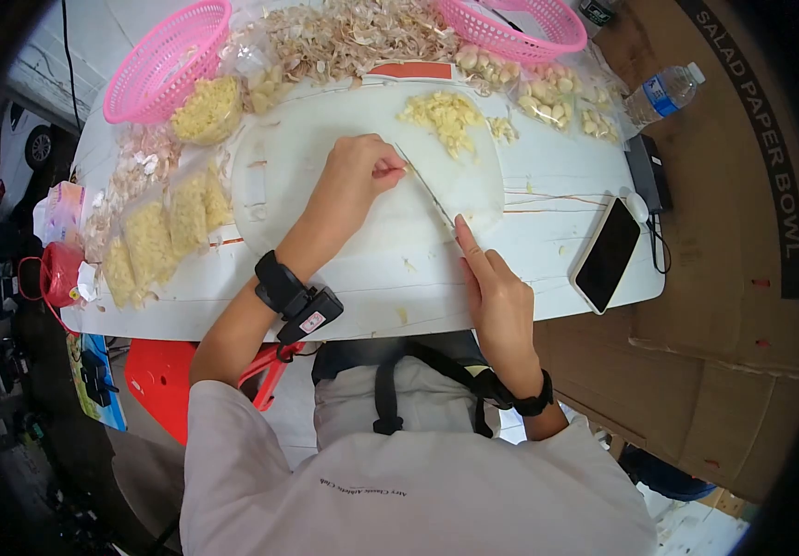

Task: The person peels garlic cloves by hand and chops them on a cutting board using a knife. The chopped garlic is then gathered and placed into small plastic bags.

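My right hand (499,301) grips a knife (427,188) whose thin blade slants up and left over a round, whitish cutting board (279,139); its index finger stretches along the blade's back end. Close to the blade's far end, my left hand (358,171) has its fingers closed in a pinch. Whatever sits between those fingertips is too small to make out. Sliced garlic (446,119) lies in a loose heap at the board's far right. A few small pieces of garlic (503,130) rest beside it.
Garlic skins (353,37) pile along the back between two pink baskets (172,60) (520,42). Bags of chopped garlic (154,241) stand left. Right are bagged peeled cloves (547,97), a water bottle (663,95), a phone (608,255) and large cardboard (696,232).
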Motion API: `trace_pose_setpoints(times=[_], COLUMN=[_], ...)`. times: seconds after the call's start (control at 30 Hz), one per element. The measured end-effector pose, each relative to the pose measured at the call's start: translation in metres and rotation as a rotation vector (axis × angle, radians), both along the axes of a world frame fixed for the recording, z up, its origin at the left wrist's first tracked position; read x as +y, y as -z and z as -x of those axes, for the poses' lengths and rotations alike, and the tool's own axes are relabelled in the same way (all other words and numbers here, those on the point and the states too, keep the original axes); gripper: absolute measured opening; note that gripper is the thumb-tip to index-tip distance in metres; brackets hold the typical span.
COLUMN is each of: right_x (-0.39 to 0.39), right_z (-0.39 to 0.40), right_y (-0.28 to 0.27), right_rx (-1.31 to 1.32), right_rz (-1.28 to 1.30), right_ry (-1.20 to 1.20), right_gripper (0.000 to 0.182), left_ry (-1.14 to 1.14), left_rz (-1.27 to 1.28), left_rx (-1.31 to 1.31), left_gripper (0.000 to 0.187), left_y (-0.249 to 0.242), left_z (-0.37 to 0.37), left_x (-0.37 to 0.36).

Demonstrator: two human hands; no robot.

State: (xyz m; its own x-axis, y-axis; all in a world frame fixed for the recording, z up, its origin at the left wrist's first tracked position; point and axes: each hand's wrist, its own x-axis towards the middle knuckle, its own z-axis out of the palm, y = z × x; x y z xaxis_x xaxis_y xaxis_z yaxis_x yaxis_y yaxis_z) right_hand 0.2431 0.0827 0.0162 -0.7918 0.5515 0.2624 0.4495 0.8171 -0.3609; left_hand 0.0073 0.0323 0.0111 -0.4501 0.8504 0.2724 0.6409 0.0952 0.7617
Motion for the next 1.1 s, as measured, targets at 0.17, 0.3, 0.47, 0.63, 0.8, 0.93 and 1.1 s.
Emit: trace_pose_setpoints(times=[0.17,0.3,0.47,0.63,0.8,0.93,1.1], right_x=[-0.004,0.007,0.015,0.0,-0.006,-0.008,0.008], right_z=[0.006,0.023,0.03,0.014,0.006,0.011,0.023], right_y=[0.001,0.006,0.011,-0.002,-0.007,-0.001,0.011], right_rx=[-0.052,-0.082,0.075,-0.009,-0.079,-0.134,-0.007], right_rz=[-0.029,-0.036,0.018,0.024,-0.04,-0.103,-0.028], right_ry=[-0.025,-0.019,-0.041,0.011,0.016,0.022,-0.018], right_gripper=[0.064,0.064,0.062,0.059,0.062,0.065,0.064], left_ry=[0.023,0.027,0.016,-0.004,-0.005,0.0,-0.001], left_rz=[-0.019,-0.033,-0.036,-0.059,-0.037,-0.032,-0.042], left_rx=[0.018,0.035,0.114,0.074,0.039,0.07,0.072], left_gripper=[0.009,0.009,0.01,0.01,0.009,0.009,0.009], left_y=[0.003,0.002,0.003,0.006,0.006,0.004,0.003], left_z=[0.001,0.001,0.003,0.002,0.002,0.002,0.001], left_x=[0.0,0.0,0.0,-0.001,0.0,0.0,-0.001])
